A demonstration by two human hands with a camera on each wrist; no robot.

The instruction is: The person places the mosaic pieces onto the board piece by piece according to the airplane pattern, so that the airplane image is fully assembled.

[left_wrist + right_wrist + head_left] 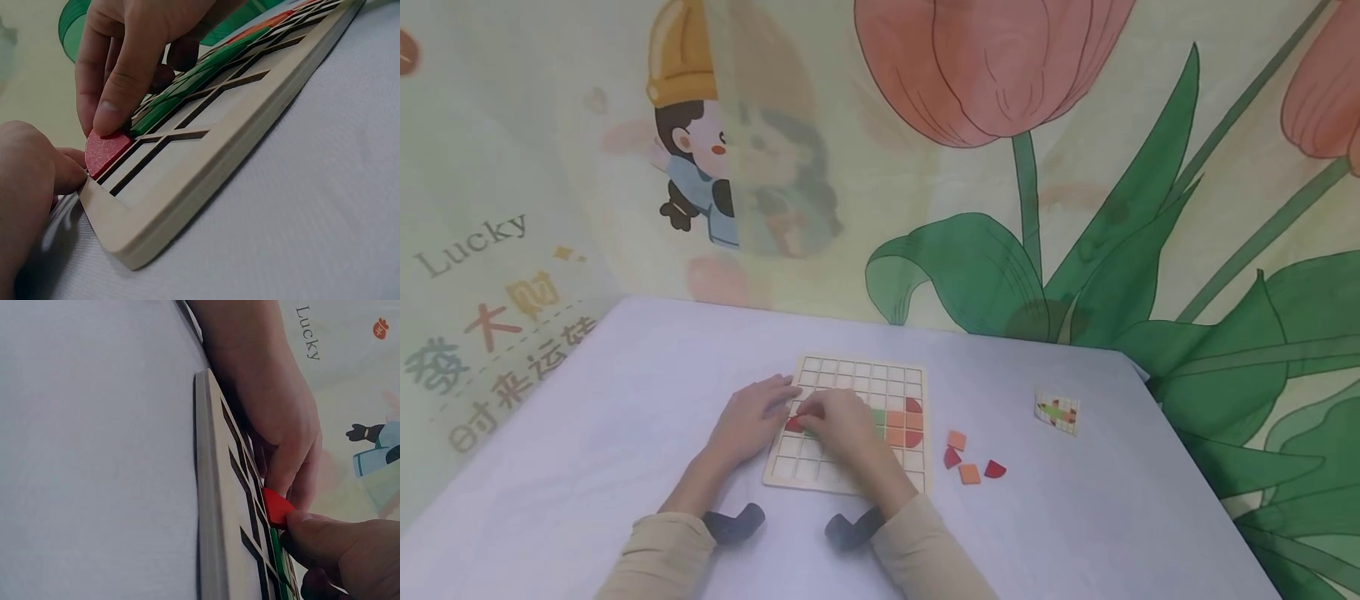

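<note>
A wooden grid board (797, 482) lies on the table. My right hand (846, 425) reaches over it, pinching a red quarter-circle piece (107, 153) between thumb and finger at a cell by the board's left edge. Next to that piece, green pieces (156, 117) run along the row. Orange squares (895, 419) and red rounded pieces (913, 406) fill cells at the right side. My left hand (748, 425) rests against the board's left edge, its fingertips close to the red piece; some of its fingers are hidden.
Several loose pieces, orange squares (970, 474) and red quarter-circles (995, 469), lie right of the board. Farther right is a small pattern card (1057, 414). Black wrist devices (735, 525) sit on both forearms. A printed curtain (820, 275) hangs behind the white table (1060, 533).
</note>
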